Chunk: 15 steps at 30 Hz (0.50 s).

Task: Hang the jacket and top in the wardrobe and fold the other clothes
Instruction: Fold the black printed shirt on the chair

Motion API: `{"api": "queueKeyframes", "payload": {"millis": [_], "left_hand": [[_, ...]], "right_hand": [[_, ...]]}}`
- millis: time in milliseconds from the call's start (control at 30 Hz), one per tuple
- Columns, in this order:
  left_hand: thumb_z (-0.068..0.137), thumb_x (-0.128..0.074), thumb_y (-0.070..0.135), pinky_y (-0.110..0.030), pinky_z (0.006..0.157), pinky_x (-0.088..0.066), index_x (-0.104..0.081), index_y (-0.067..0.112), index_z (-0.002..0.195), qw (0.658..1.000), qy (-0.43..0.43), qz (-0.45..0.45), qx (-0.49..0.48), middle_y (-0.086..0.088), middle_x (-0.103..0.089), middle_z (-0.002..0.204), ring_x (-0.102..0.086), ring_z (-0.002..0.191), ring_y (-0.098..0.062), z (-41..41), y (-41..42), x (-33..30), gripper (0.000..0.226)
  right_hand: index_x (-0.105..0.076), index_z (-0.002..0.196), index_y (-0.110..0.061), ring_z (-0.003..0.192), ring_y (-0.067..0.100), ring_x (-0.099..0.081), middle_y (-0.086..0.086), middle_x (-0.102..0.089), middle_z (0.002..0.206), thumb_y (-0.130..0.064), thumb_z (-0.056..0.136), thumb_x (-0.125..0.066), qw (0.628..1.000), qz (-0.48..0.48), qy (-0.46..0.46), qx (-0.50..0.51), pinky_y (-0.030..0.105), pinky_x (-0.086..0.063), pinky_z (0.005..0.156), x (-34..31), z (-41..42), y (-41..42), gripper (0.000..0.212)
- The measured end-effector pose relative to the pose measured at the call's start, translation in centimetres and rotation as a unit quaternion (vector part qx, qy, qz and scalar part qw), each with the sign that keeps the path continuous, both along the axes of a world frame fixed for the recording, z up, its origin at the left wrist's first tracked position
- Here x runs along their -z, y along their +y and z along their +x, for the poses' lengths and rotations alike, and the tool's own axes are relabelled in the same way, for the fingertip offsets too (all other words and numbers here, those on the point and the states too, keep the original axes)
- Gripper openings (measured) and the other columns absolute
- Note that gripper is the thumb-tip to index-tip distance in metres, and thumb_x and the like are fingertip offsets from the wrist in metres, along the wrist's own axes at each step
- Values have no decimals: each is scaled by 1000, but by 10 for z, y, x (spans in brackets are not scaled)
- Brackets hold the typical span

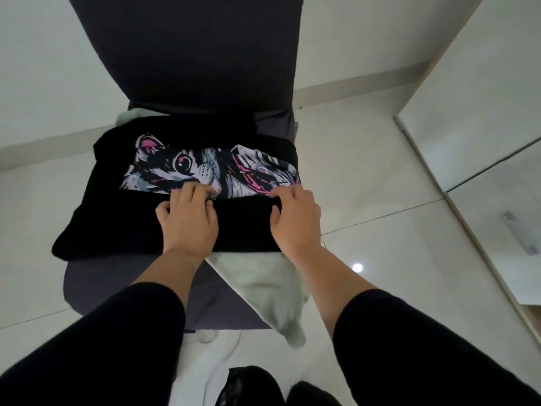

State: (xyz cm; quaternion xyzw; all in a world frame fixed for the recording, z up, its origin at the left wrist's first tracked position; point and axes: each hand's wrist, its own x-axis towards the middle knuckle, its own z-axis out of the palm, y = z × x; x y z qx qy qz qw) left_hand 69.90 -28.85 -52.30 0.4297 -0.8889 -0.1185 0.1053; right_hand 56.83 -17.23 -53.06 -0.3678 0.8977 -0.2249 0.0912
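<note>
A black T-shirt (111, 206) with a pink and grey cat print lies across the seat of a dark grey chair (187, 54). Its near edge is folded up over the lower part of the print. My left hand (188, 221) and my right hand (295, 218) both grip that folded edge, thumbs under the cloth and fingers on top. A pale green garment (263, 285) lies under the T-shirt and hangs off the seat's front right corner. A bit of the same pale green shows behind the shirt at the seat's back left.
The chair stands on a glossy white tiled floor (395, 244). A white wardrobe door (483, 118) with a mirror-like panel runs along the right side. A white cloth (210, 361) and dark shoes (263, 388) lie on the floor in front of the chair.
</note>
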Motion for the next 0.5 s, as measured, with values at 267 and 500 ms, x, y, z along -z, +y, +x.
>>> {"api": "queueKeyframes", "payload": {"millis": [267,500], "left_hand": [[96,-42,20,-46,101,-27,-53,17,122,976,31,33,-212,-5,-47,130,-38,122,-27,70,-49,-9,28],[100,-35,33,-49,101,-31,-46,14,132,936,26,154,-315,-12,-43,138,-33,129,-33,112,-103,6,39]], "right_hand": [[-63,113,-31,118,18,-41,-6,-53,118,-25,96,-44,987,45,-14,-153,34,-29,102,-13,48,-63,26],[-60,103,-24,111,20,-44,-4,-56,109,-38,99,-35,991,51,-57,-111,39,-33,97,-8,77,-115,29]]}}
